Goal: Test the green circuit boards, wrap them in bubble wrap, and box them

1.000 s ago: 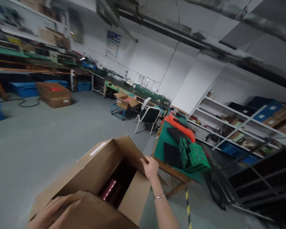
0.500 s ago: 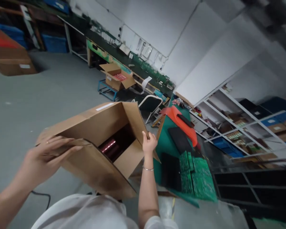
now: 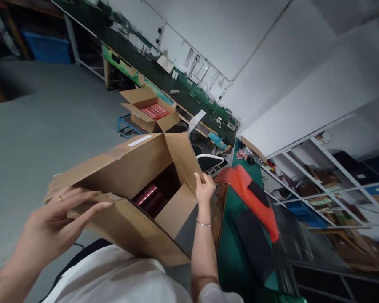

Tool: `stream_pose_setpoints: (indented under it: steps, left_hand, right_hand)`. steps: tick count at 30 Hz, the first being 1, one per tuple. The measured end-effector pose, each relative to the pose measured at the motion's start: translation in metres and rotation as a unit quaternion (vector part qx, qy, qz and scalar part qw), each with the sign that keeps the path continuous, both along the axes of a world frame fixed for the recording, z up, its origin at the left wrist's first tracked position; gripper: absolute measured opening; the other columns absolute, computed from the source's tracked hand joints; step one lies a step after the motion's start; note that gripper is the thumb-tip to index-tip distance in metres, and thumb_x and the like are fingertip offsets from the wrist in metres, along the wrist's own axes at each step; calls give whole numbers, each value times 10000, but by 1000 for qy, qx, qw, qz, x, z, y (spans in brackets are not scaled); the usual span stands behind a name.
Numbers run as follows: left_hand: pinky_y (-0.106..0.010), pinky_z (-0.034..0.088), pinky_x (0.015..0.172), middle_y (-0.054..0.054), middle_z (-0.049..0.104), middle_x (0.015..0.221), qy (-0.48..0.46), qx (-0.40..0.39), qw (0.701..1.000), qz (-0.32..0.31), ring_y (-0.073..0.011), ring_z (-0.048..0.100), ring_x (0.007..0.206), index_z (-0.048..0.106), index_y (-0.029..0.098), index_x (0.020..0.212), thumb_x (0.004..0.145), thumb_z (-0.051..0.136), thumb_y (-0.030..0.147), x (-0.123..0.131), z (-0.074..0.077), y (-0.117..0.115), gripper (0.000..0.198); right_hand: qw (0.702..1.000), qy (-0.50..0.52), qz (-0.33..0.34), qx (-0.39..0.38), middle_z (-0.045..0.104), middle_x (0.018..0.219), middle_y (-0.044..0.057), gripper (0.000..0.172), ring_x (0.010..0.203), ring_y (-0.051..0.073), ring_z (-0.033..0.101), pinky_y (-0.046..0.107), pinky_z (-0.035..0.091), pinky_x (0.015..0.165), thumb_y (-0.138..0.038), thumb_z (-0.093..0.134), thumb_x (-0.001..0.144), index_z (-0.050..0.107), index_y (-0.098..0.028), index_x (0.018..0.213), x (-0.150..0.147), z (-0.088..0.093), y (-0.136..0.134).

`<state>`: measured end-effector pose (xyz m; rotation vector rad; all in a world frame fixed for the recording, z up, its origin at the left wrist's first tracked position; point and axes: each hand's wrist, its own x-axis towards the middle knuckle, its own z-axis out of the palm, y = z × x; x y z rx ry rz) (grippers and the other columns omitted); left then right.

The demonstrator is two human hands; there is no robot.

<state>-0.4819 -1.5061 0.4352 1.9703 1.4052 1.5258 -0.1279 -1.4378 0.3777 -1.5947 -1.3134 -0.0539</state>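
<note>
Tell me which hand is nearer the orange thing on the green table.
Right. The right hand grips the carton, just left of the orange thing; the left hand grips the carton's left end, farther away.

Orange-red object (image 3: pixel 241 187) on green tabletop (image 3: pixel 233 240)

The green table (image 3: pixel 231 240) at the right has a bright orange thing (image 3: pixel 240 185) and a flat black thing (image 3: pixel 252 244) on it, close together. Along the wall, a long dark bench (image 3: pixel 135 63) has lots of green boards (image 3: pixel 214 105) and a pale box (image 3: pixel 166 64) on top. A blue cart (image 3: pixel 124 125) stands on the grey floor (image 3: pixel 66 126) and carries an open cardboard box (image 3: pixel 142 121).
</note>
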Motion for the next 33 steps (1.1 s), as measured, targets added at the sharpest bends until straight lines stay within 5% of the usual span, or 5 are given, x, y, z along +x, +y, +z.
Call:
stream_pose_setpoints:
  steps: [8,16,20,26,33]
  left_hand:
    - [-404,471,665,13,672,760,1,12,999,-53,-191,553,696,724,280,885,938,684,456,20,50,249,188]
    - [-407,438,680,14,662,773,5,32,996,-86,-188,550,730,734,248,919,965,698,387,49,37,479,151]
    - [-384,426,659,15,636,740,-6,36,995,-96,-172,530,713,747,225,921,1008,699,436,69,39,578,234]
    - [-362,440,677,-26,688,810,0,28,989,-144,-181,535,758,755,198,975,1069,676,439,103,40,707,271]
    - [-362,404,758,-35,656,778,-35,14,961,-274,-186,530,739,729,179,1031,1109,617,441,145,27,854,296]
  right_hand:
    - [993,64,-71,-65,783,908,170,396,836,260,734,328,583,809,-520,612,982,755,-158,908,16,32,203]
    - [994,91,-64,-20,769,891,176,535,816,299,750,367,607,759,-642,570,954,777,-149,958,48,21,425]
    - [994,75,-72,-22,771,865,190,605,812,310,762,370,617,747,-716,559,923,774,-151,941,71,35,523]
    - [986,18,-162,-23,742,740,159,615,697,327,730,458,619,730,-841,576,820,691,-242,739,116,59,631]
    - [950,-13,-308,-44,685,652,135,484,683,409,744,560,576,654,-806,611,703,554,-346,563,150,60,704]
